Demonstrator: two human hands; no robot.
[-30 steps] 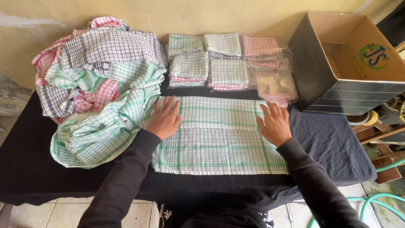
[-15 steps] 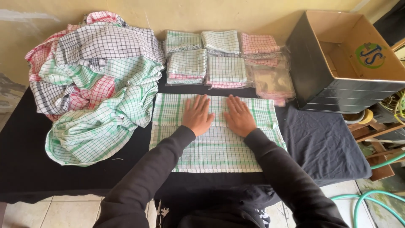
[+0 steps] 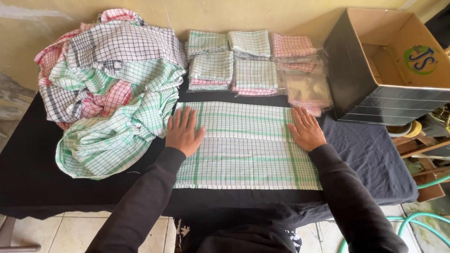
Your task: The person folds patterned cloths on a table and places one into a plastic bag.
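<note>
My left hand (image 3: 183, 131) and right hand (image 3: 305, 129) lie flat, fingers spread, holding nothing, on opposite ends of the green-checked cloth (image 3: 246, 145). Beyond my left fingertips: unfolded cloth heap (image 3: 112, 89). Beyond both: folded cloth stacks (image 3: 234, 63).

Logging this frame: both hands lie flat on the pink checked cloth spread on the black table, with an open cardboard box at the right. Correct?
Not quite. The head view shows the spread cloth is green checked, not pink. The left hand and right hand do lie flat on it, and the open cardboard box stands at the right.
</note>
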